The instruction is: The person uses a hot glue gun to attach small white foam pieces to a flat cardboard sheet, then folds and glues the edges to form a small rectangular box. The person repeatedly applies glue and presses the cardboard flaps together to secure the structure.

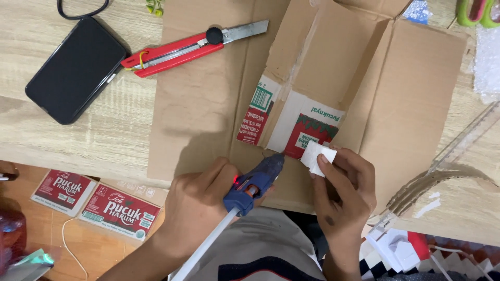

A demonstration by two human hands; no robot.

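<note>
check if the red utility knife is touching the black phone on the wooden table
Apart. The head view shows bare pale wood between the red utility knife, lying partly on cardboard, and the black phone to its left.

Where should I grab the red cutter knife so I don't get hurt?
Grab the cutter by its red handle, near the left end with the yellow loop. The bare metal blade sticks out of the right end, so come from the left, away from it. It lies flat on the cardboard, so pinch the long sides from above. Both hands are busy: the left hand has the glue gun, the right hand a white piece.
</note>
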